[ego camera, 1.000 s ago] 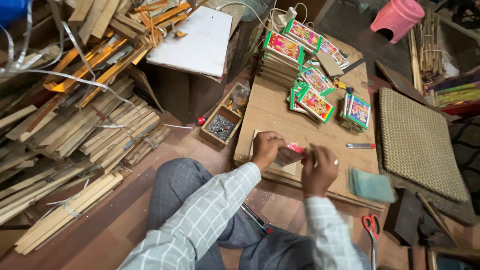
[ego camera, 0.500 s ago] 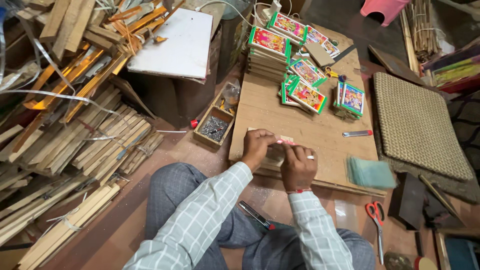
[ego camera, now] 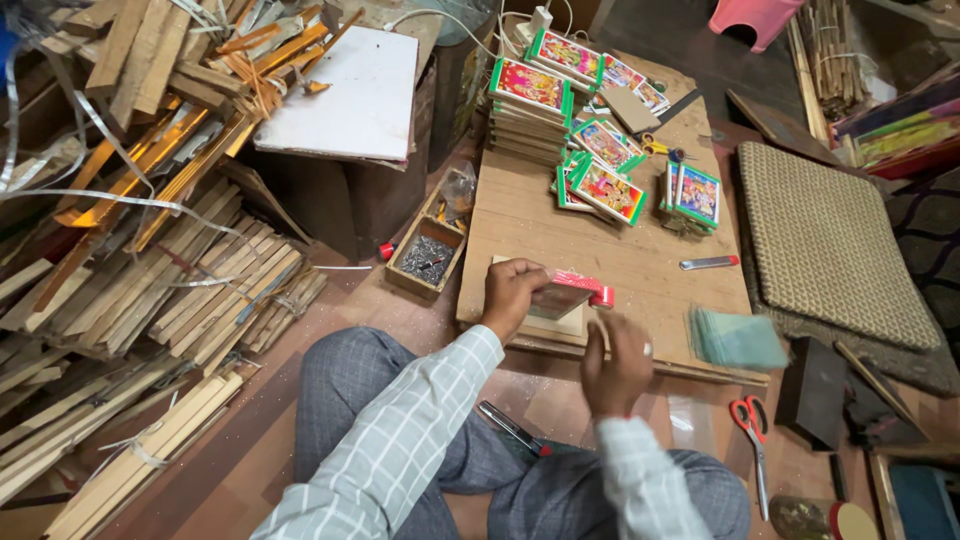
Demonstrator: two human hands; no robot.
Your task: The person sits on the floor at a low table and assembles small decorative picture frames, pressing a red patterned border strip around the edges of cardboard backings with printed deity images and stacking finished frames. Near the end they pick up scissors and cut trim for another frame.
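Note:
I sit cross-legged in front of a low wooden board (ego camera: 560, 245). My left hand (ego camera: 510, 292) grips a small framed picture with a red edge (ego camera: 570, 292), tilted above a pale blank panel (ego camera: 572, 325) on the board's near edge. My right hand (ego camera: 615, 362) hovers just in front of the board, blurred, fingers loosely curled, and I see nothing in it. Stacks of colourful framed pictures (ego camera: 530, 100) and loose ones (ego camera: 605, 185) lie at the board's far end. A stack of greenish glass sheets (ego camera: 738, 338) rests to the right.
A heap of wooden strips (ego camera: 150, 250) fills the left. A small box of nails (ego camera: 428, 258) sits beside the board. A utility knife (ego camera: 708, 263) lies on the board; red-handled scissors (ego camera: 750, 430) lie on the floor. A woven mat (ego camera: 830, 240) lies right.
My right hand has pulled back from the framed picture toward my lap. My left hand keeps hold of the picture and has tilted it up. The view has shifted slightly.

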